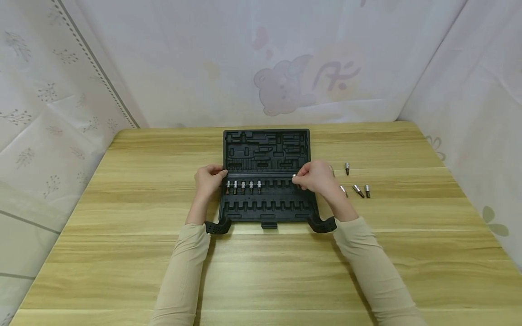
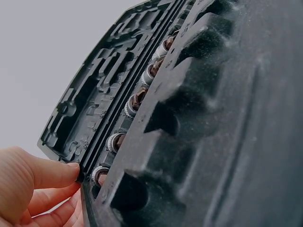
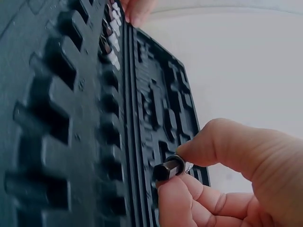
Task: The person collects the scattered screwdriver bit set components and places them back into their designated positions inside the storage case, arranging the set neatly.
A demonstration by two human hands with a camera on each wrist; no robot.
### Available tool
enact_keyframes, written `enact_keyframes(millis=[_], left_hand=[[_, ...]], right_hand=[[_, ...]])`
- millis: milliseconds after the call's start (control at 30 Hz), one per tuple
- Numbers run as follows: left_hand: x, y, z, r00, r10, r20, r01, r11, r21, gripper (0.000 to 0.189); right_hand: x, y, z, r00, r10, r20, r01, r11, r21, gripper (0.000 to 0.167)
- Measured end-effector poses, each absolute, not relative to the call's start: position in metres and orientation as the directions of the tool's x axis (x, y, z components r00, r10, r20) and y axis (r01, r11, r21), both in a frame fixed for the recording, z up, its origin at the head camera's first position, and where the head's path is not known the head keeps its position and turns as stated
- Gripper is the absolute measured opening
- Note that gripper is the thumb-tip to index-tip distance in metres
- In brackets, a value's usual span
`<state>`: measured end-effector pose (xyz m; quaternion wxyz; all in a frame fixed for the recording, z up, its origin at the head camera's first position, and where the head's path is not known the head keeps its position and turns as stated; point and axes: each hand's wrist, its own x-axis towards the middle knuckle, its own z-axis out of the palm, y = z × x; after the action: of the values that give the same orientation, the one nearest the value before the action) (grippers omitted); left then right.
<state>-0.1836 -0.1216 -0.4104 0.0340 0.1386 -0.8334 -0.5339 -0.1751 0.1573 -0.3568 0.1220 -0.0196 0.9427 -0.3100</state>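
A black plastic socket case (image 1: 269, 199) lies opened out on the table, its moulded lid (image 1: 267, 151) folded back at the far side. Several silver bit sockets (image 1: 243, 186) sit in the left part of its upper row of slots. My left hand (image 1: 209, 180) pinches the case's left edge near the hinge, thumb on top and fingers beside it. Between thumb and forefinger, my right hand (image 1: 320, 176) holds another bit socket (image 3: 171, 167) above the right end of that row. In the right wrist view its dark hex tip points toward the slots.
To the right of the case lie several loose bit sockets, among them a far one (image 1: 347, 168) and a tilted one (image 1: 358, 190). Partly behind the right hand are more. The wooden table (image 1: 134, 190) backs onto a patterned curtain (image 1: 195, 68).
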Motion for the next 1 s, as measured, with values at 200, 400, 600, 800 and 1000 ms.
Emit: enact_keyframes(millis=[200,400,600,800,1000], left_hand=[[-0.184,-0.122,-0.411,-0.959,-0.269,-0.084,-0.188,0.390,0.902,0.022],[-0.182,-0.121,-0.410,-0.961,-0.260,-0.098,-0.192,0.369,0.909,0.023],[-0.183,-0.122,-0.411,-0.961,-0.256,-0.109,-0.199,0.356,0.913,0.023],[-0.183,-0.121,-0.410,-0.961,-0.263,-0.090,-0.185,0.360,0.915,0.023],[-0.183,-0.122,-0.411,-0.961,-0.262,-0.091,-0.184,0.354,0.917,0.022]], right_hand=[[-0.176,0.144,-0.359,-0.960,-0.143,-0.240,0.025,0.810,-0.585,0.017],[-0.180,0.133,-0.361,-0.943,-0.174,-0.285,0.023,0.818,-0.575,0.019],[-0.184,0.123,-0.364,-0.931,-0.201,-0.305,0.012,0.818,-0.576,0.018],[-0.190,0.111,-0.367,-0.917,-0.203,-0.345,0.020,0.837,-0.547,0.022],[-0.194,0.100,-0.369,-0.907,-0.211,-0.366,0.022,0.841,-0.540,0.026]])
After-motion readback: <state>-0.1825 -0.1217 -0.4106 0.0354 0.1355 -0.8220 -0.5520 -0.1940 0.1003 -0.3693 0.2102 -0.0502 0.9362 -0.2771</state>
